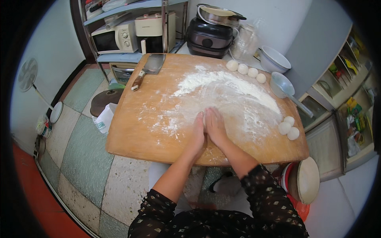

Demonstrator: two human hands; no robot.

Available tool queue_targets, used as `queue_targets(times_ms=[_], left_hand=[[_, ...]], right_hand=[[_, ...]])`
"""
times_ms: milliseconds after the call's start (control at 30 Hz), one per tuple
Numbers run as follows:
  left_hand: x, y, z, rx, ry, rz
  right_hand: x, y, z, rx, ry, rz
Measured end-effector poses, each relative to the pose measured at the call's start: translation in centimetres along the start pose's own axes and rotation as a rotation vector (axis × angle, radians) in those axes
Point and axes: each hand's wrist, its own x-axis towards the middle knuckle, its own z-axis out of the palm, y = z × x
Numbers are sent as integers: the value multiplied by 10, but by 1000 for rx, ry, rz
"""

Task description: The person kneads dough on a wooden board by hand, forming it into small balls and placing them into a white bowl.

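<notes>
My left hand and my right hand are cupped upright against each other over the middle of a floured wooden board. Pressed between the palms is a pale piece of dough; only a narrow strip of it shows, and the rest is hidden by the hands. A wide arc of white flour spreads beyond my fingers. Several round dough balls sit in a row at the board's far right edge. Another 3 dough balls lie together near its right side.
A cleaver with a wooden handle lies at the board's far left corner. On the right, a metal ladle rests with its handle past the edge. Behind stand a dark electric cooker and a white bowl. A round container stands below right.
</notes>
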Motion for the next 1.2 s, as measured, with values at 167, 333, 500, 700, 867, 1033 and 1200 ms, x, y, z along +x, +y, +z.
queue_targets(times_ms=[167,333,500,700,867,1033,1200], left_hand=[[21,-14,-15,385,103,101],[21,-11,-26,1152,41,536],[12,5,1,1569,1,616],[20,13,18,1632,-147,548],[25,29,49,1881,-309,375],[33,18,47,2152,-466,389],[43,13,38,1680,-360,64]], right_hand=[[38,3,-8,530,104,488],[20,-10,-41,1382,159,718],[-31,22,-72,672,247,476],[-89,58,-94,235,394,328],[-106,66,-97,201,390,359],[-102,56,-100,133,393,373],[-103,57,-100,145,371,370]])
